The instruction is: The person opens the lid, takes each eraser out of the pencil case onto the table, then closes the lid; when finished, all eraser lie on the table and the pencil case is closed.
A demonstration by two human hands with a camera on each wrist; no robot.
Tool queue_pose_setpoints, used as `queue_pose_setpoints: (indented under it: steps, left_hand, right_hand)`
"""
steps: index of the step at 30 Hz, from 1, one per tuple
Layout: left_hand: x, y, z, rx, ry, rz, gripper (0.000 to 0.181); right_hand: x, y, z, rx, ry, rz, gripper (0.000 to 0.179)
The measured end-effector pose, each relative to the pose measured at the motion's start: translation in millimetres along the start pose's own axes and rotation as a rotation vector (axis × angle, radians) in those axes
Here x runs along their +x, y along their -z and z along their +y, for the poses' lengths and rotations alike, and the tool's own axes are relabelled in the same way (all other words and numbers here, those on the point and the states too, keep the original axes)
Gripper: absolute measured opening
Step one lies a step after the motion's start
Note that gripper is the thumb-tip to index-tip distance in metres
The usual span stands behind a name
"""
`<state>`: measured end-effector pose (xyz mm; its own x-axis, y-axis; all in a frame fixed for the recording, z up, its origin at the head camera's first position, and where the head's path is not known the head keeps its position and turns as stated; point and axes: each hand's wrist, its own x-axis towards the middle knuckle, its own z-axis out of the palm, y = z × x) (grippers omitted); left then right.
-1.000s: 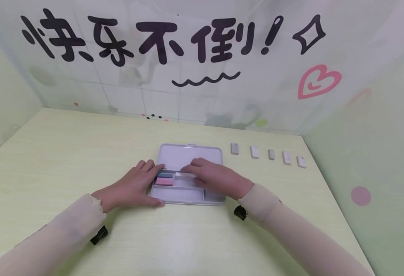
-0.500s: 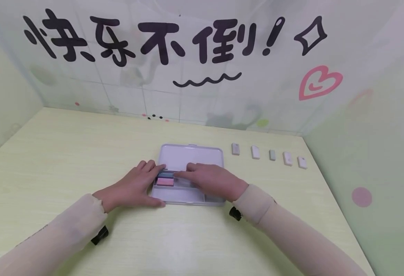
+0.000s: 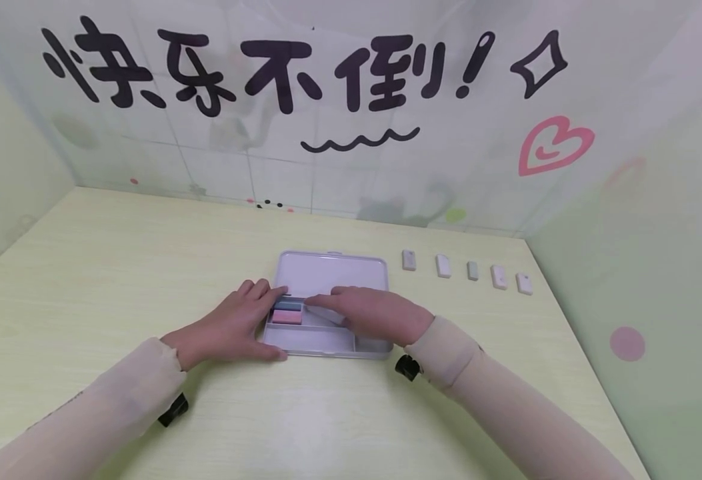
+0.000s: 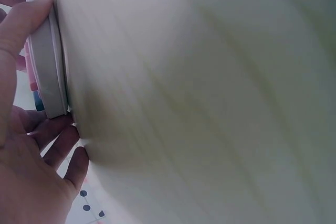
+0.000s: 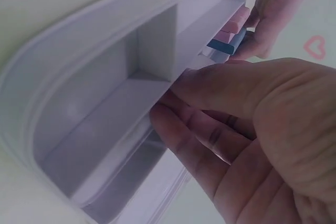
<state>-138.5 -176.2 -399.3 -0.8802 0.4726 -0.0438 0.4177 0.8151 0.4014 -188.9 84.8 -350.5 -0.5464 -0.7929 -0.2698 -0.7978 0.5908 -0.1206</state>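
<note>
A lilac-grey hinged plastic case (image 3: 309,340) lies open on the table, its lid (image 3: 327,272) folded back. My left hand (image 3: 233,327) grips its left end, thumb at the front edge and fingers at the back. A blue block (image 3: 289,303) and a pink block (image 3: 287,317) lie side by side in the back left compartment. Over the back compartments, my right hand (image 3: 377,311) reaches in with bent fingers, pinching a whitish block (image 3: 325,315) that sits tilted and is partly hidden. In the right wrist view, the thumb and fingers are close together beside a divider (image 5: 157,45).
Several small pale blocks stand in a row at the back right, among them a grey one (image 3: 409,260), a white one (image 3: 443,265) and a pinkish one (image 3: 499,277). A printed wall covering (image 3: 357,173) closes off the table's back edge.
My right hand has shifted slightly left and its index finger has straightened toward the blue block. The whitish block has gone from level to tilted. My left hand stays in place.
</note>
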Motion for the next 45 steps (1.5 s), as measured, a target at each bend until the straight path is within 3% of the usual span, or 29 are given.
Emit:
queue_pose_setpoints:
  steps: [9, 15, 22, 30, 38, 45]
  left_hand:
    - [-1.4, -1.6, -1.0, -0.003, 0.001, 0.006, 0.109]
    - [-1.6, -2.4, -2.0, 0.002, -0.006, 0.014, 0.109]
    - [-1.9, -1.0, -0.9, 0.001, -0.009, 0.022, 0.108]
    - [-2.6, -0.3, -0.8, -0.010, -0.016, 0.025, 0.107]
    - [-2.3, -0.2, -0.2, -0.010, -0.011, 0.021, 0.108]
    - [-1.6, -2.2, -1.1, -0.003, -0.017, 0.016, 0.108]
  right_hand:
    - [2.3, -1, 1, 0.046, -0.011, -0.006, 0.066]
    - [0.2, -4, 12, 0.283, -0.016, 0.049, 0.062]
    - [-8.6, -11, 32, 0.566, -0.022, 0.220, 0.065]
    - [-30.9, -20, 58, 0.789, -0.139, 0.332, 0.069]
    - [-61.0, -30, 82, 0.844, -0.274, 0.383, 0.071]
    - [-83.7, -43, 101, 0.815, -0.383, 0.366, 0.072]
